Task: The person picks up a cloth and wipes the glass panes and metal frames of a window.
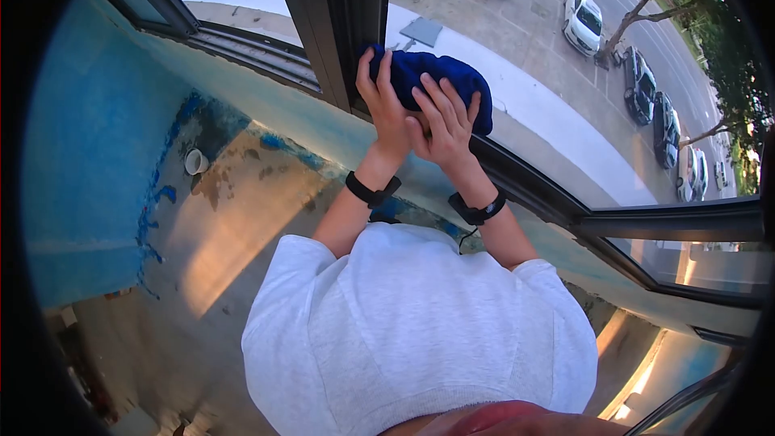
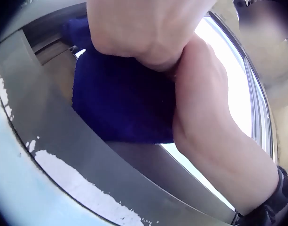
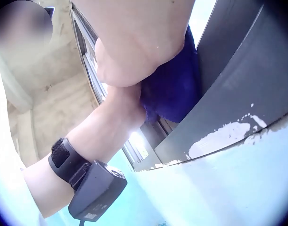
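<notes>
A dark blue cloth lies bunched against the lower corner of the window glass, beside the upright frame. My left hand presses its left part, fingers pointing up and spread over it. Close by on the right, my right hand rests on the cloth with extended fingers, its thumb near the left hand. In the left wrist view the cloth hangs down over the dark frame below the hands. From the right wrist, the cloth shows beneath the palm, and the fingertips are hidden.
The dark window frame runs along the bottom of the pane, with a thick upright post at left. White paint marks spot the sill frame. A white cup sits low at left. Parked cars show outside.
</notes>
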`<state>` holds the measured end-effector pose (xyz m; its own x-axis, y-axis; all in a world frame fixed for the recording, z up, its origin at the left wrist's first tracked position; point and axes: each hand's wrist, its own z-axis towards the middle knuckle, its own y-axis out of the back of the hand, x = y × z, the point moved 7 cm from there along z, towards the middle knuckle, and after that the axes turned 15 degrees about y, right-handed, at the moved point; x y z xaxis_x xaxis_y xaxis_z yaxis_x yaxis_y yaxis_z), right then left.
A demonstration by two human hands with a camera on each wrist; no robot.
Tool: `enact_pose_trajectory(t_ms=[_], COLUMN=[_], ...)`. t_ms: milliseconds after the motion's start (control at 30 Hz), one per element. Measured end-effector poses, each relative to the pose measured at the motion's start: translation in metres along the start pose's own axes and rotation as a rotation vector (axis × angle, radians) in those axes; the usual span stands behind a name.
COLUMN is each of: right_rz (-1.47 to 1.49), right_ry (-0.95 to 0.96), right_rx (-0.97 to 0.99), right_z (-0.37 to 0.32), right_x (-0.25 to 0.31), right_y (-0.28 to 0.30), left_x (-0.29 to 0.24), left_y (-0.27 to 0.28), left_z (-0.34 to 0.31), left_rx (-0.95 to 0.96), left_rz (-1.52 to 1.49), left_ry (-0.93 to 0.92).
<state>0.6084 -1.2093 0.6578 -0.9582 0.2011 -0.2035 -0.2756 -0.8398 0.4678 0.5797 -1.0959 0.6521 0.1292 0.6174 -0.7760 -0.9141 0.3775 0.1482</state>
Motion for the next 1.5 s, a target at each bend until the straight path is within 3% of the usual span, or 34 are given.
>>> enact_pose_trajectory(t_ms=[533, 600, 667, 833, 1000, 1067, 1133, 1233, 1333, 1500], right_rz=[-0.017, 0.047, 0.030, -0.119, -0.158, -0.124, -0.210, -0.457, -0.502, -0.633], right_ry=[-0.141, -0.130, -0.124, -0.014, -0.112, -0.208, -0.239, -0.249, -0.301, -0.628], right_rx=[-0.064, 0.000, 0.027, 0.133, 0.244, 0.125, 0.149, 0.073, 0.047, -0.094], right_z=[-0.011, -0.007, -0.001, -0.007, -0.044, -0.059, -0.072, -0.082, -0.110, -0.141], right_x=[0.001, 0.004, 0.006, 0.006, 0.009, 0.006, 0.002, 0.004, 0.011, 0.018], right_y=[0.031, 0.021, 0.012, 0.009, 0.024, 0.033, 0.040, 0.070, 0.098, 0.160], left_x=[-0.024, -0.024, -0.011, 0.013, 0.011, 0.005, -0.002, -0.030, -0.054, -0.096], left_y=[-0.003, 0.009, 0.011, -0.005, -0.017, -0.026, -0.036, -0.048, -0.062, -0.085], left_z=[-0.021, -0.019, -0.008, 0.008, -0.008, -0.017, -0.031, -0.054, -0.078, -0.110], left_rx=[0.152, 0.033, -0.035, 0.174, 0.269, 0.286, 0.360, 0.573, 0.741, 1.027], left_rz=[-0.076, -0.084, -0.022, -0.038, -0.068, -0.020, -0.059, -0.168, -0.232, -0.551], left_ry=[-0.019, -0.098, -0.052, 0.121, 0.158, 0.168, 0.152, 0.057, -0.059, -0.102])
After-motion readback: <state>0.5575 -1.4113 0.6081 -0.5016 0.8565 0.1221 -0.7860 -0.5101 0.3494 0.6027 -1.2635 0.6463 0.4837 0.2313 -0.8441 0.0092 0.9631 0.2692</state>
